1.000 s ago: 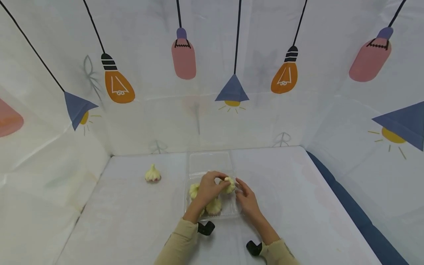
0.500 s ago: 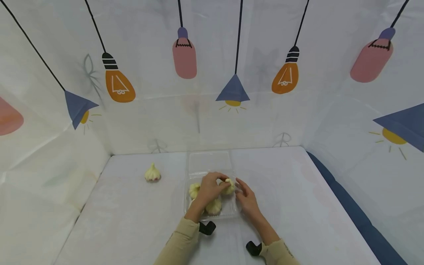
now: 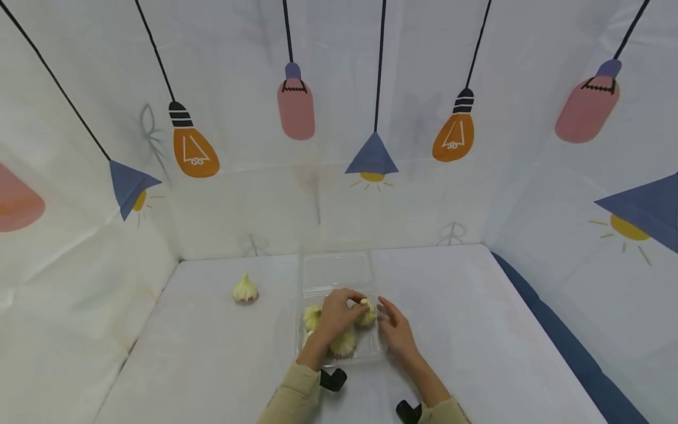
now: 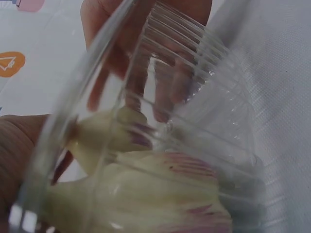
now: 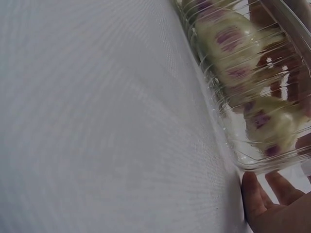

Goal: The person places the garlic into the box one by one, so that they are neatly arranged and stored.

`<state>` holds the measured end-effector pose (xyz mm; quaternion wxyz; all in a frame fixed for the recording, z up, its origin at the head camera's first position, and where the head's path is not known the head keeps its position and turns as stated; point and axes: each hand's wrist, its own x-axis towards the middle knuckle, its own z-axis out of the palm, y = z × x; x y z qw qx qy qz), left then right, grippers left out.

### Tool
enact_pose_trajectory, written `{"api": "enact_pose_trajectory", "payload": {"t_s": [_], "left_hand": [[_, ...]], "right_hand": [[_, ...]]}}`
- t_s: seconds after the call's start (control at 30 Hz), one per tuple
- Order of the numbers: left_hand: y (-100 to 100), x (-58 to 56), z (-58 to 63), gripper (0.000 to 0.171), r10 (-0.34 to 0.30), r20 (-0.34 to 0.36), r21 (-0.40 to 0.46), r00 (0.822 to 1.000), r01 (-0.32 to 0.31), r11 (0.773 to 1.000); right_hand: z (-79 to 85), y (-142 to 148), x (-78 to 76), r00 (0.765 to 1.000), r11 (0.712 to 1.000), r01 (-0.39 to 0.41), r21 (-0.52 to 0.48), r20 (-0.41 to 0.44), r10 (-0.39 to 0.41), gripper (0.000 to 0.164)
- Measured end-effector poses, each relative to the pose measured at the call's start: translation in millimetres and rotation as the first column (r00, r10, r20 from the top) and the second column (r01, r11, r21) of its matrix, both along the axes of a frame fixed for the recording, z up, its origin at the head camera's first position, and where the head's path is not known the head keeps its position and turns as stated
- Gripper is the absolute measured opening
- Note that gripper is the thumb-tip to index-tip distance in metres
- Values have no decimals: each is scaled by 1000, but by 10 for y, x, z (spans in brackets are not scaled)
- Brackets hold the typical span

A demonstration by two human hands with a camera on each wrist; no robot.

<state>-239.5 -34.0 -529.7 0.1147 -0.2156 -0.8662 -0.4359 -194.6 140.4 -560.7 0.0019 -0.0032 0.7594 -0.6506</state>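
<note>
My left hand [image 3: 335, 313] reaches over the clear plastic clamshell box [image 3: 366, 348]. Thumb and fingers pinch the top of a garlic bulb [image 3: 365, 317] at the box's back right. More bulbs lie in the box, one garlic bulb [image 3: 343, 344] at the front and another garlic bulb [image 3: 311, 318] at the left, partly hidden by my arm. Beside the right wall is my right hand [image 3: 398, 334], fingers loosely bent and holding nothing. In the right wrist view, fingertips of the right hand [image 5: 277, 206] are right at the box's end, near a purple-streaked bulb [image 5: 271, 125].
A single garlic bulb [image 3: 245, 290] stands on the white-covered table [image 3: 212, 353], left of the box. The box's clear lid [image 3: 337, 270] lies opened toward the back. A white sheet wall [image 3: 254, 200] with printed lamps rises behind the table.
The head view has tilted, so the whole scene sits lower in it. The pinched bulb's stem has turned more upright under my left fingers. Both hands otherwise keep nearly the same place.
</note>
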Motion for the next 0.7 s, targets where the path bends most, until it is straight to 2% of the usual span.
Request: {"api": "enact_pose_trajectory", "payload": {"t_s": [0.13,0.3,0.57,0.7], "left_hand": [[-3,-3,-52,18,1,-9,-10,1000,-1,1000],[5,13,-92,19,-4,24,-28,1000,4,1000],[5,-1,-45,17,9,20,-6,1000,-9,1000],[15,11,-39,18,0,57,2,998,0,1000]], "right_hand": [[-4,-5,20,1000,1000,0,-8,-6,0,57],[-14,2,52,1000,1000,3,-7,4,-3,57],[3,-9,4,1000,1000,13,17,-26,-13,56],[14,-2,17,1000,1000,18,19,-6,-18,56]]}}
